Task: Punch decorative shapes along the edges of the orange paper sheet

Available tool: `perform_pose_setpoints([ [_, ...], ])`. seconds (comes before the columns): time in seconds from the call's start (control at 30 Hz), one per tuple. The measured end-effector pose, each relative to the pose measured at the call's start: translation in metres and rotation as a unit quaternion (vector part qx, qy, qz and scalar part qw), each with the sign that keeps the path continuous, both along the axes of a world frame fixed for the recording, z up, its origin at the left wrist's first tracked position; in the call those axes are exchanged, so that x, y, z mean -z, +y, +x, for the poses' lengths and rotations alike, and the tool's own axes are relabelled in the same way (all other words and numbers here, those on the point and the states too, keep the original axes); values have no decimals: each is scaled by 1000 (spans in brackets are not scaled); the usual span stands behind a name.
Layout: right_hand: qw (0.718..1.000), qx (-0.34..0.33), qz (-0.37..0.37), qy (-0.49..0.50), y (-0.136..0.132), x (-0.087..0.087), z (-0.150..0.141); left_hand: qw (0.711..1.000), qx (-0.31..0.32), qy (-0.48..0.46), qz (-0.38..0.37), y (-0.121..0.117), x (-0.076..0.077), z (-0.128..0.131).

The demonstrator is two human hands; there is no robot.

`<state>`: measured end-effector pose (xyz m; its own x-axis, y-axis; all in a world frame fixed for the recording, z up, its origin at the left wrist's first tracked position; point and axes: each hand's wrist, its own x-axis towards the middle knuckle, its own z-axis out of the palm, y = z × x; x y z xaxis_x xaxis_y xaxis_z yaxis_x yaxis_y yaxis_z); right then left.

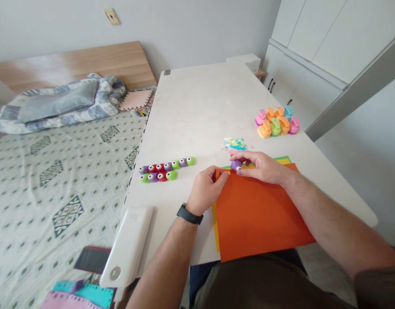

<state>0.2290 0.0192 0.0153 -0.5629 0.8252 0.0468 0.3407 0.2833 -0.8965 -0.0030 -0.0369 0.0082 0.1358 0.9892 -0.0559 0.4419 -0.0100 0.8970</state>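
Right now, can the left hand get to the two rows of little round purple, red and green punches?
Probably yes: the left hand sits just beside the rows of little round punches, with only bare white table between them.

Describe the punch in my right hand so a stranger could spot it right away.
On the white table, find the orange sheet at the near edge. At its far edge the right hand pinches a small purple punch. The other small punches lie in rows to the left, untouched.

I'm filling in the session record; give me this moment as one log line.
right hand: holds purple punch at orange sheet edge | left hand: pinches sheet corner | spare punches: left on table
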Motion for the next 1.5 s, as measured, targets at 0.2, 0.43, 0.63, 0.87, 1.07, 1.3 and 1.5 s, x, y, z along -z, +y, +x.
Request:
perform_pose_setpoints([
  [0.2, 1000, -2, -4, 13, 0, 1, 0, 1000, -2, -11, -2, 1, 3, 0],
  [0.43, 1000, 4, -14, 15, 0, 2, 1, 1000, -2, -22, -6, 1, 2, 1],
  [0.63, 999, -9, -25, 23, 0, 3, 1, 1000, -2, -26, -2, 1, 2, 1],
  [0.87, 999, -7, -37, 29, 0, 3, 1, 1000, -2, -23, 5, 2, 0, 1],
  [1.07, 999, 20, -35, 27, 1, 6, 0, 1000, -4, -26, 4, 2, 2, 0],
  [1.3, 998, 4, -50, 45, 2, 9, 0, 1000, -2, -26, 1, 2, 3, 0],
  [1.5, 998, 25, -49, 32, 1, 5, -1, 999, -3, -32, -10, 2, 1, 1],
])
